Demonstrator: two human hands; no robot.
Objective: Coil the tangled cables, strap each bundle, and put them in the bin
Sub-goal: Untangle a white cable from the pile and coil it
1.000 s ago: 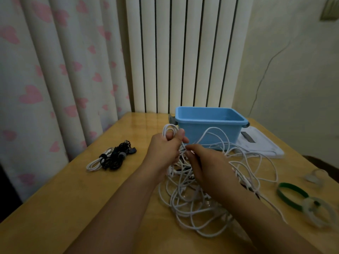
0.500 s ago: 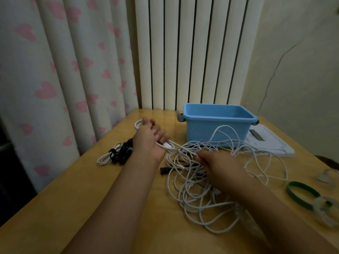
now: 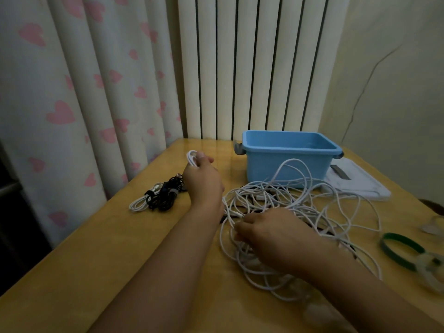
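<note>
Left hand's [image 3: 203,181] grip holds a small white loop while right hand [image 3: 271,236] pinches strands in the white tangle [image 3: 300,212] on the table [image 3: 96,255]; one strapped bundle [image 3: 158,197] lies outside the apparently empty bin [image 3: 288,159], so most work remains.

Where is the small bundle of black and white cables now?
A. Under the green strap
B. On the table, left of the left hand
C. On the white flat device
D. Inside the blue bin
B: the small bundle lies on the table, just left of the left hand.
</note>
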